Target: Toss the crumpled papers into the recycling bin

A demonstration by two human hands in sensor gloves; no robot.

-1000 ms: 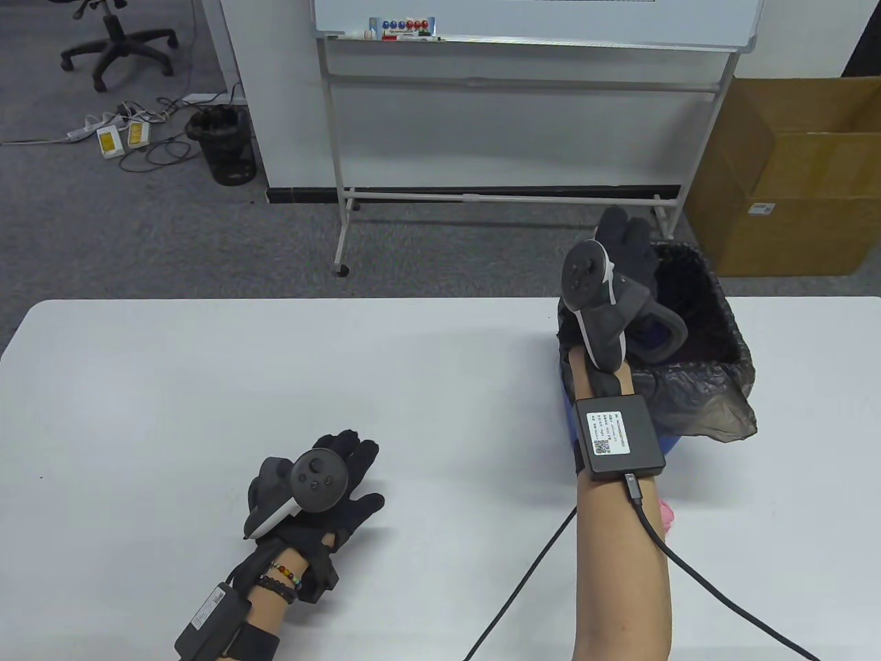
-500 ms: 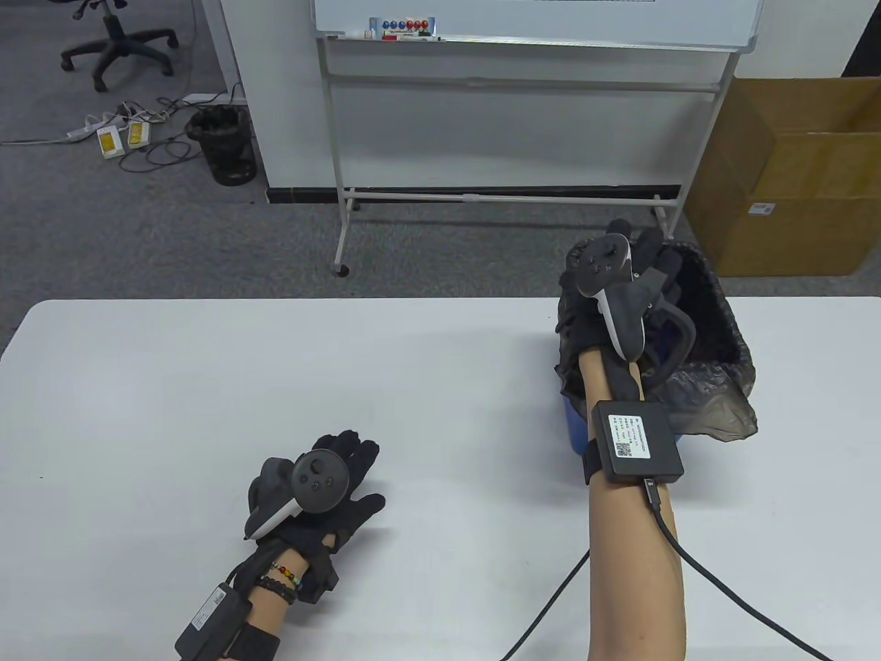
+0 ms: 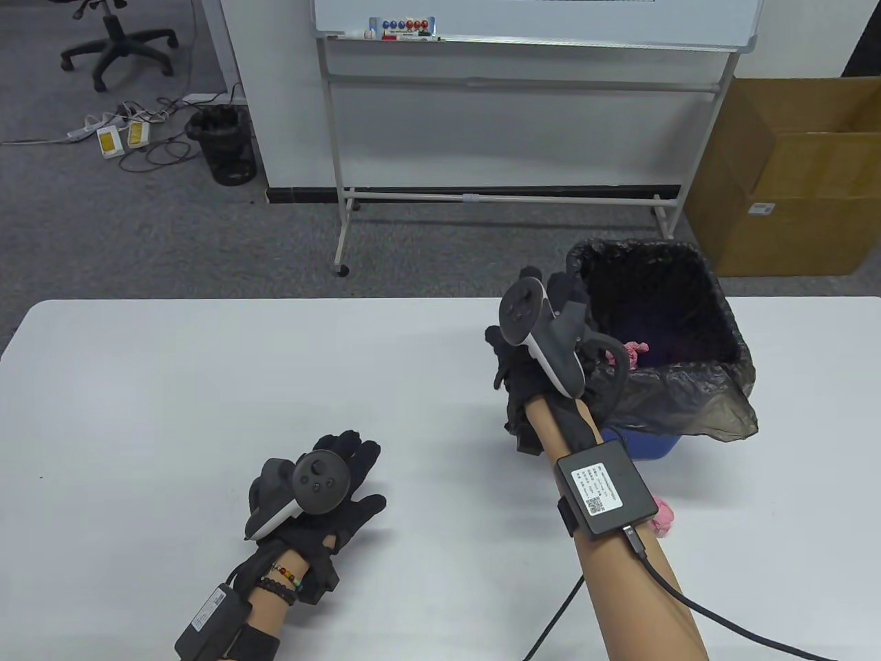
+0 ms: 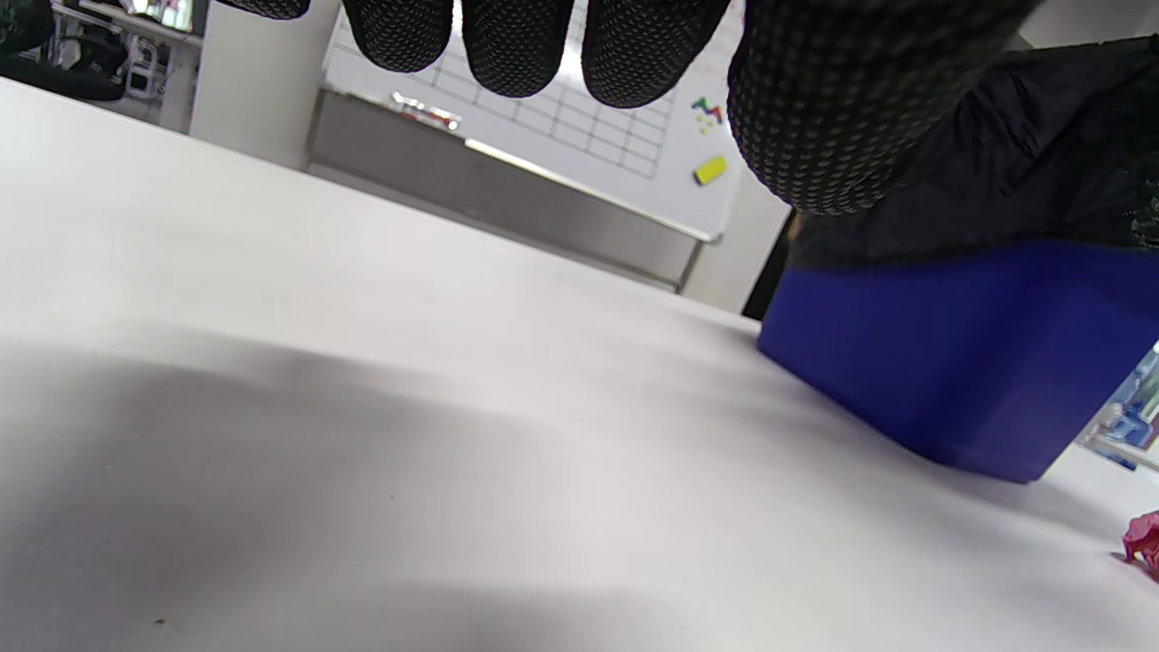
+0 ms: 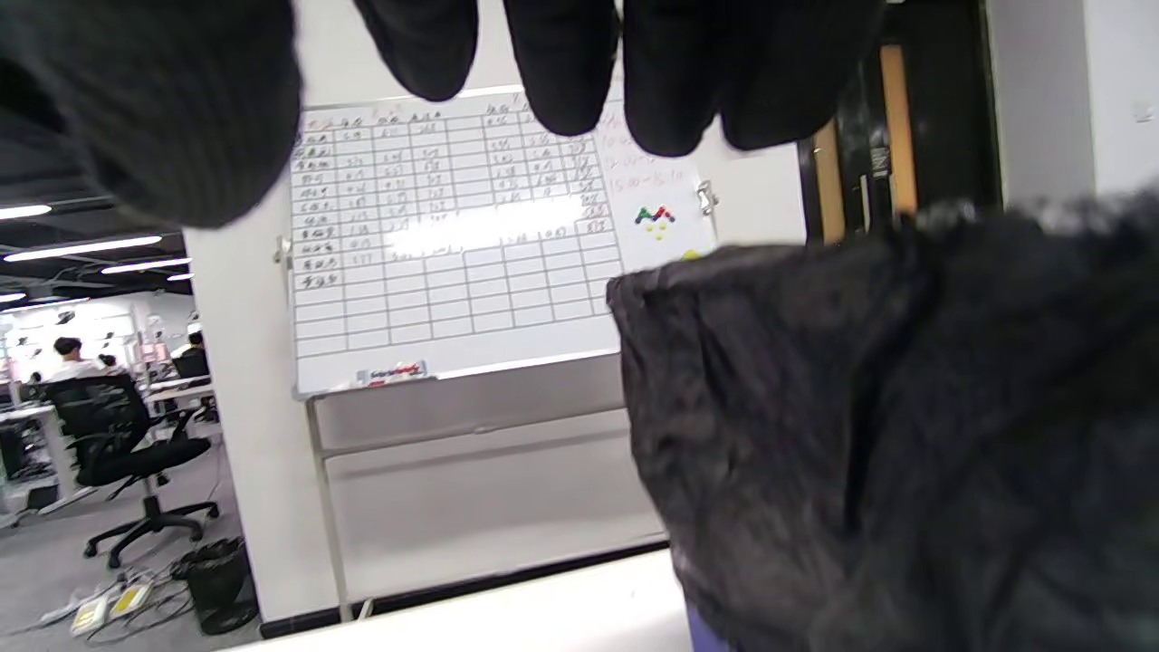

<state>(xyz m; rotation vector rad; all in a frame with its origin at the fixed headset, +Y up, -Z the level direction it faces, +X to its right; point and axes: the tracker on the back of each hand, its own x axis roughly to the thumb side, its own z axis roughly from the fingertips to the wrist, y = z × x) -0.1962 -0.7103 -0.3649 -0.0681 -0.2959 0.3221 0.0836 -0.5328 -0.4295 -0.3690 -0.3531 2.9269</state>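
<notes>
The blue recycling bin [image 3: 647, 447] with a black bag liner [image 3: 688, 392] stands at the table's right; it also shows in the left wrist view [image 4: 960, 353] and the right wrist view [image 5: 905, 435]. A pink crumpled paper [image 3: 633, 351] lies inside it. Another pink crumpled paper [image 3: 662, 516] lies on the table beside my right forearm, and at the left wrist view's edge [image 4: 1143, 541]. My right hand [image 3: 544, 323] hovers empty just left of the bin, fingers spread. My left hand [image 3: 344, 475] rests flat and empty on the table.
The white table [image 3: 172, 385] spans the view. A whiteboard on a rolling stand [image 3: 523, 103] is behind it, a cardboard box [image 3: 798, 179] at the back right, a black floor bin [image 3: 224, 144] and an office chair [image 3: 110, 41] at the back left. A cable [image 3: 716, 613] trails from my right wrist.
My right hand has drawn back from over the bin to its left side, empty. A pink paper now shows inside the bin. My left hand has not moved.
</notes>
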